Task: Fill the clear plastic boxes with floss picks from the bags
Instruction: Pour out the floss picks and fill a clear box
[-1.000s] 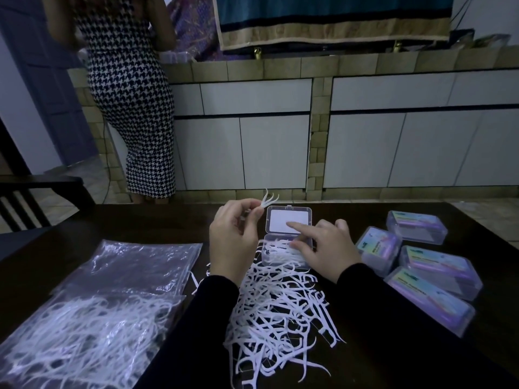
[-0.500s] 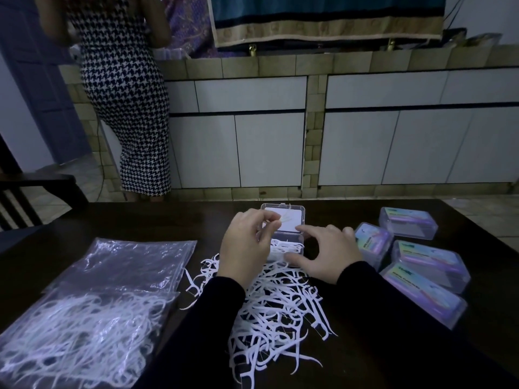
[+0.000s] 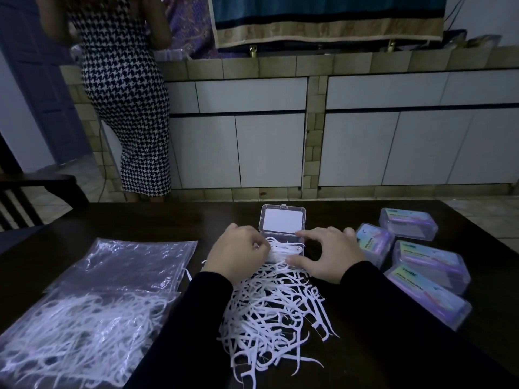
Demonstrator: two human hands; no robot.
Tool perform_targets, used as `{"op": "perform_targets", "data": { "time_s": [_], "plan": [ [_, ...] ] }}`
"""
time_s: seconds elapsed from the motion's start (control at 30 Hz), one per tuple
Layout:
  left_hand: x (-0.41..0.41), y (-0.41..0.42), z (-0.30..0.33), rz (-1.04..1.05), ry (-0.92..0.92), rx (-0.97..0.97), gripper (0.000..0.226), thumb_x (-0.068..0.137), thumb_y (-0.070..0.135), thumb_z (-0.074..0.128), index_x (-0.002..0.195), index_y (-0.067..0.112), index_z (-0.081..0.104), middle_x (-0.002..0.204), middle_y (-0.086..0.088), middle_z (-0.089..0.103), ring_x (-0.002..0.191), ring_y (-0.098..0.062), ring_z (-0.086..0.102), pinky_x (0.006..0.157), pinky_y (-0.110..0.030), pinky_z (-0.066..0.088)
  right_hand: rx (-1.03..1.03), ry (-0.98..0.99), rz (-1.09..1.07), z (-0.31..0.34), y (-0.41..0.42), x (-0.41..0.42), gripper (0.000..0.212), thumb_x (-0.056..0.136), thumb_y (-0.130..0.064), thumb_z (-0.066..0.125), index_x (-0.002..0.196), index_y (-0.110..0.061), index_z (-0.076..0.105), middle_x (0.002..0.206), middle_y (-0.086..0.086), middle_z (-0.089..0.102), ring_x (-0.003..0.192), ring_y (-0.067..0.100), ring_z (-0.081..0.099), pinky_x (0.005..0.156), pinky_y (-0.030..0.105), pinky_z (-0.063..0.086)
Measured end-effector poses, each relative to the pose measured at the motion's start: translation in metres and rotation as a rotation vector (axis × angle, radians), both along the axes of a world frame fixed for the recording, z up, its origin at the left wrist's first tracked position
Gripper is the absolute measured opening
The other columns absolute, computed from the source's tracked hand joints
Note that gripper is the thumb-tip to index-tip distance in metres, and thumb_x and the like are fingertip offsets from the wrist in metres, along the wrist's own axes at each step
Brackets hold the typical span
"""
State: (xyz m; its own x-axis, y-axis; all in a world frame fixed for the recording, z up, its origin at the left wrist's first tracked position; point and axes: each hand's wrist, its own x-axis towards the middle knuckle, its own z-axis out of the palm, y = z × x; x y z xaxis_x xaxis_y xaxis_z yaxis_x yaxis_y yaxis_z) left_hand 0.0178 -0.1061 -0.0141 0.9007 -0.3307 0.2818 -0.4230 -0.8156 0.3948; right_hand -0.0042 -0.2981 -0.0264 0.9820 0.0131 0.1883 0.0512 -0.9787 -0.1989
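Observation:
A small clear plastic box (image 3: 292,242) stands open on the dark table, its lid (image 3: 283,222) tilted back and white floss picks lying in its base. My left hand (image 3: 238,252) is curled at the box's left side, fingertips pinching floss picks into the base. My right hand (image 3: 330,252) braces the box from the right, index finger along the far rim and thumb at the front edge. A loose pile of floss picks (image 3: 269,313) spreads on the table just below the box, between my black sleeves.
A plastic bag full of floss picks (image 3: 75,341) lies front left, an emptier bag (image 3: 126,265) behind it. Several closed, labelled boxes (image 3: 428,262) cluster on the right. A person in a checked dress (image 3: 126,94) stands at the counter; a chair (image 3: 25,197) is far left.
My left hand came down from above the box with its floss picks and now presses them into the base. My right hand shifted from the lid to gripping the box's right side.

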Motion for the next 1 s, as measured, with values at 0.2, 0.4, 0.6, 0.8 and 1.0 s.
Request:
{"op": "perform_targets", "data": {
  "time_s": [0.2, 0.4, 0.6, 0.8, 1.0],
  "plan": [
    [-0.003, -0.007, 0.004, -0.037, -0.054, -0.036, 0.035, 0.093, 0.016, 0.041, 0.112, 0.027, 0.068, 0.120, 0.014, 0.060, 0.105, -0.007, 0.042, 0.087, -0.027, 0.041, -0.005, 0.008, 0.003, 0.001, 0.001, -0.001, 0.076, 0.076, -0.080, 0.047, 0.140, -0.039, 0.042, 0.138, -0.011, 0.051, 0.125, 0.012, 0.042, 0.105, 0.039, 0.023],
    [-0.010, -0.023, -0.004, -0.197, 0.084, 0.016, 0.037, 0.097, 0.027, 0.039, 0.129, 0.033, 0.057, 0.134, 0.017, 0.053, 0.111, -0.004, 0.036, 0.089, -0.024, 0.034, 0.004, -0.017, 0.024, 0.000, -0.001, -0.001, 0.074, 0.079, -0.078, 0.046, 0.140, -0.037, 0.042, 0.134, -0.011, 0.054, 0.121, 0.011, 0.045, 0.103, 0.039, 0.023],
    [-0.007, -0.011, 0.002, -0.119, -0.011, 0.027, 0.039, 0.094, 0.019, 0.037, 0.122, 0.027, 0.064, 0.126, 0.013, 0.059, 0.103, -0.007, 0.041, 0.089, -0.029, 0.041, -0.013, 0.018, 0.024, 0.002, -0.001, -0.001, 0.078, 0.076, -0.080, 0.046, 0.141, -0.038, 0.040, 0.138, -0.010, 0.051, 0.124, 0.013, 0.042, 0.105, 0.040, 0.021],
    [-0.006, -0.013, -0.003, -0.130, 0.037, 0.092, 0.039, 0.095, 0.024, 0.036, 0.115, 0.031, 0.068, 0.121, 0.014, 0.060, 0.100, -0.009, 0.041, 0.089, -0.031, 0.040, -0.051, 0.002, 0.026, 0.004, -0.002, -0.002, 0.071, 0.082, -0.075, 0.045, 0.142, -0.037, 0.039, 0.138, -0.010, 0.051, 0.124, 0.014, 0.043, 0.105, 0.041, 0.022],
    [-0.003, -0.012, -0.002, -0.048, -0.047, 0.063, 0.039, 0.094, 0.020, 0.036, 0.108, 0.029, 0.071, 0.115, 0.014, 0.062, 0.099, -0.008, 0.043, 0.085, -0.029, 0.041, -0.081, -0.003, 0.014, 0.004, -0.002, -0.002, 0.068, 0.085, -0.072, 0.043, 0.143, -0.036, 0.038, 0.138, -0.009, 0.051, 0.123, 0.015, 0.044, 0.104, 0.041, 0.023]
  ]
}}
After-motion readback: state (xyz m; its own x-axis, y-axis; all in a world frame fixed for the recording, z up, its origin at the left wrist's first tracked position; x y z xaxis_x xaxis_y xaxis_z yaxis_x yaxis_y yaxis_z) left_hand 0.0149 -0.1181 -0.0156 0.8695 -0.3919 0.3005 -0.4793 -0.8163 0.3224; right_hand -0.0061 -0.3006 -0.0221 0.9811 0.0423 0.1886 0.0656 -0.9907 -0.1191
